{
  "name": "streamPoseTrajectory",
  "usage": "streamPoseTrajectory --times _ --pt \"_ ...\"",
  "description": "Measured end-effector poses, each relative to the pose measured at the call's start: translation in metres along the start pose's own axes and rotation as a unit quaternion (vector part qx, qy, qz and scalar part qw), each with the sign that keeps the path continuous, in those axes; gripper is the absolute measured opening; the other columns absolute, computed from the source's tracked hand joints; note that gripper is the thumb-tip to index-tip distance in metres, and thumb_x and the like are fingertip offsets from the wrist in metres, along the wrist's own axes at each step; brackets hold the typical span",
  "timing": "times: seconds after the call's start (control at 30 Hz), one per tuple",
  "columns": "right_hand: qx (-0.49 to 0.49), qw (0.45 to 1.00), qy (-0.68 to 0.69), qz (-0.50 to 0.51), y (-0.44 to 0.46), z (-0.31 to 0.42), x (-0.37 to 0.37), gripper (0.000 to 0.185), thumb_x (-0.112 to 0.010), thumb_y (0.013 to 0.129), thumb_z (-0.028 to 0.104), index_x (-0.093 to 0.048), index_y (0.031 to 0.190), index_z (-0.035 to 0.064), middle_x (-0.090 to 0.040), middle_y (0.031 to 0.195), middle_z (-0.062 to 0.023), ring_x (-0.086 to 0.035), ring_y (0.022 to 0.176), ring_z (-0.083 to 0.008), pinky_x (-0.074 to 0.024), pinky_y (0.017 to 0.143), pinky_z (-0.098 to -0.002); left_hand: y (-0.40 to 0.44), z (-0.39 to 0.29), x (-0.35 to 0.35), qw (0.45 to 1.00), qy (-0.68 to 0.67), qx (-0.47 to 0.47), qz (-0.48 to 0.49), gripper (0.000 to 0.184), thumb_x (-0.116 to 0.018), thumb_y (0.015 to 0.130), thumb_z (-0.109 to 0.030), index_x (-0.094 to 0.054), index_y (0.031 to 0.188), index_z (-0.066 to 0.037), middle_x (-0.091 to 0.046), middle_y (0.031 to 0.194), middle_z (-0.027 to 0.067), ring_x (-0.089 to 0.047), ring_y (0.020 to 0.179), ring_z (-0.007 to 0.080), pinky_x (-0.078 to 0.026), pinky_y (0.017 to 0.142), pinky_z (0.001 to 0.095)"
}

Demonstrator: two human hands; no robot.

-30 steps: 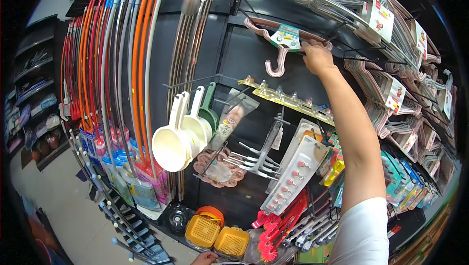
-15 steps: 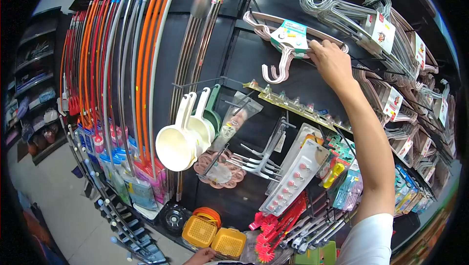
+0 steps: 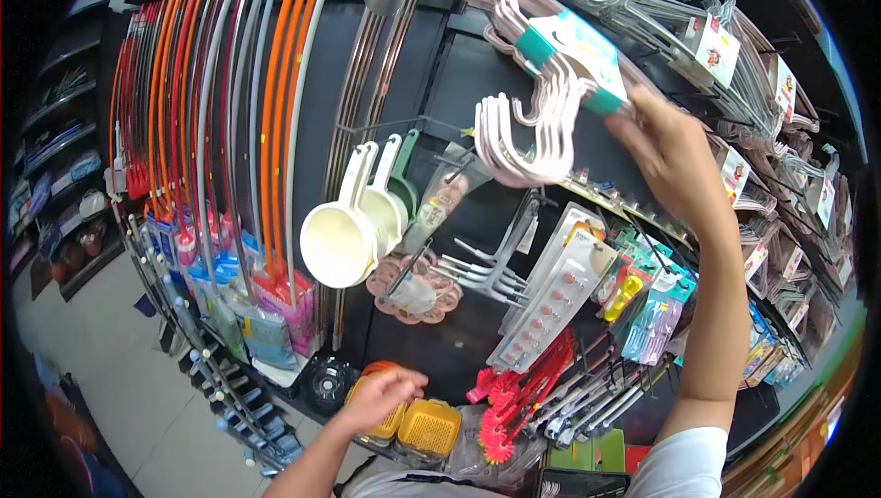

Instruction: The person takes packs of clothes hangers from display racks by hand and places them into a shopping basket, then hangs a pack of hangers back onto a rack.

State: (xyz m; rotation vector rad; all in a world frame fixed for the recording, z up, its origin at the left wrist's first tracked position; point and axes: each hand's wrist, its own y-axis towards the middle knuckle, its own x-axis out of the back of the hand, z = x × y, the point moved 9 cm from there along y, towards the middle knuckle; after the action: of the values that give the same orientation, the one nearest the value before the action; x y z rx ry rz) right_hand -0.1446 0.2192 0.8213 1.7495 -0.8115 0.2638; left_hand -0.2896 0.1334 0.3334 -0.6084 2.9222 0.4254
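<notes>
My right hand (image 3: 663, 135) is closed around one end of a pack of pale pink clothes hangers (image 3: 534, 145). The pack is bound by a teal and white card sleeve (image 3: 574, 50), and its hooks point down and toward me. It is close to the camera, in front of the dark display wall. Lower down, my left hand (image 3: 390, 395) is raised in front of the yellow plastic baskets (image 3: 429, 428). It holds nothing, and its fingers reach to the right, loosely bent and partly apart.
White ladles (image 3: 338, 243) hang left of centre beside tall red, orange and grey poles (image 3: 273, 112). More hangers (image 3: 707, 57) fill the racks on the right. Metal pegs stick out from the wall. Red flower-shaped brushes (image 3: 500, 406) and a hook card (image 3: 560, 301) hang below.
The hanger pack has come off the wall toward me in my right hand and looks larger and more tilted. My left hand has risen from the bottom edge into view.
</notes>
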Motion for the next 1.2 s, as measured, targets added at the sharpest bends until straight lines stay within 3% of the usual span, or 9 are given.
streamPoseTrajectory --times 0.1,0.17,0.23,0.37,0.53,0.7,0.8,0.9,1.2 --pt "-0.070 0.958 0.244 0.131 -0.043 0.024 -0.028 0.020 -0.064 0.094 0.020 -0.058 0.094 0.0009 -0.054 0.071 -0.0056 -0.050 0.067 -0.0116 -0.0429 0.061 -0.0310 0.011 -0.075 0.002 0.993 -0.037 -0.104 0.032 0.048 -0.056 0.100 -0.032 -0.048 0.134 0.000 -0.056 0.132 0.0158 -0.061 0.113 0.0233 -0.051 0.094 0.0382" --pt "-0.025 0.927 0.343 0.151 -0.072 0.051 -0.043 0.024 -0.062 0.096 0.024 -0.059 0.092 0.0009 -0.055 0.072 -0.0017 -0.047 0.068 -0.0062 -0.0410 0.057 -0.0284 0.017 -0.135 -0.005 0.967 -0.136 -0.212 0.028 0.063 -0.056 0.098 -0.044 -0.038 0.143 -0.003 -0.050 0.138 0.0179 -0.055 0.122 0.0283 -0.047 0.100 0.0427" --pt "-0.113 0.854 0.405 0.307 -0.111 0.064 -0.088 0.027 -0.061 0.098 0.029 -0.059 0.093 0.0024 -0.058 0.078 -0.0004 -0.048 0.066 -0.0063 -0.0417 0.056 -0.0270 0.020 -0.172 -0.009 0.935 -0.241 -0.261 -0.008 0.067 -0.050 0.098 -0.051 -0.034 0.146 -0.006 -0.045 0.143 0.0188 -0.048 0.130 0.0311 -0.041 0.107 0.0472" --pt "-0.220 0.576 0.654 0.437 -0.189 0.116 -0.156 0.030 -0.053 0.102 0.035 -0.057 0.099 0.0051 -0.060 0.082 0.0005 -0.054 0.066 -0.0052 -0.0439 0.056 -0.0229 0.019 -0.179 -0.011 0.893 -0.348 -0.283 -0.032 0.065 -0.045 0.099 -0.054 -0.037 0.144 -0.007 -0.047 0.142 0.0189 -0.046 0.132 0.0328 -0.036 0.110 0.0495" --pt "-0.247 0.493 0.694 0.464 -0.242 0.143 -0.185 0.033 -0.047 0.105 0.037 -0.054 0.109 0.0043 -0.061 0.086 0.0005 -0.056 0.068 -0.0037 -0.0381 0.048 -0.0193 0.008 -0.137 -0.017 0.882 -0.423 -0.193 -0.081 0.047 -0.043 0.103 -0.045 -0.049 0.133 -0.009 -0.056 0.133 0.0146 -0.052 0.127 0.0282 -0.037 0.110 0.0479" --pt "-0.314 0.464 0.694 0.451 -0.304 0.151 -0.210 0.036 -0.049 0.104 0.036 -0.052 0.118 0.0031 -0.064 0.097 -0.0011 -0.059 0.072 -0.0056 -0.0391 0.044 -0.0189 -0.013 -0.097 -0.016 0.889 -0.408 -0.142 -0.152 0.032 -0.047 0.104 -0.035 -0.056 0.119 -0.008 -0.062 0.118 0.0065 -0.057 0.114 0.0209 -0.042 0.102 0.0411" --pt "-0.341 0.475 0.685 0.435 -0.339 0.165 -0.210 0.050 -0.064 0.096 0.033 -0.048 0.135 0.0074 -0.065 0.112 -0.0021 -0.058 0.080 -0.0034 -0.0438 0.051 -0.0198 -0.033 -0.064 -0.024 0.899 -0.387 -0.088 -0.187 0.029 -0.048 0.104 -0.032 -0.055 0.119 -0.008 -0.061 0.116 0.0056 -0.058 0.112 0.0199 -0.044 0.100 0.0404" --pt "-0.309 0.607 0.621 0.388 -0.385 0.168 -0.215 0.047 -0.070 0.091 0.027 -0.056 0.130 0.0043 -0.069 0.105 -0.0063 -0.061 0.086 -0.0105 -0.0509 0.070 -0.0272 -0.050 -0.036 -0.036 0.912 -0.353 -0.036 -0.205 0.029 -0.047 0.105 -0.031 -0.053 0.120 -0.008 -0.060 0.115 0.0054 -0.058 0.110 0.0194 -0.045 0.098 0.0401" --pt "-0.459 0.631 0.515 0.355 -0.485 0.169 -0.202 0.037 -0.074 0.087 0.027 -0.068 0.113 0.0012 -0.068 0.086 -0.0102 -0.059 0.077 -0.0113 -0.0494 0.071 -0.0302 -0.069 0.070 -0.072 0.866 -0.452 0.117 -0.180 0.037 -0.044 0.104 -0.037 -0.052 0.127 -0.009 -0.060 0.126 0.0106 -0.057 0.118 0.0242 -0.043 0.104 0.0436"
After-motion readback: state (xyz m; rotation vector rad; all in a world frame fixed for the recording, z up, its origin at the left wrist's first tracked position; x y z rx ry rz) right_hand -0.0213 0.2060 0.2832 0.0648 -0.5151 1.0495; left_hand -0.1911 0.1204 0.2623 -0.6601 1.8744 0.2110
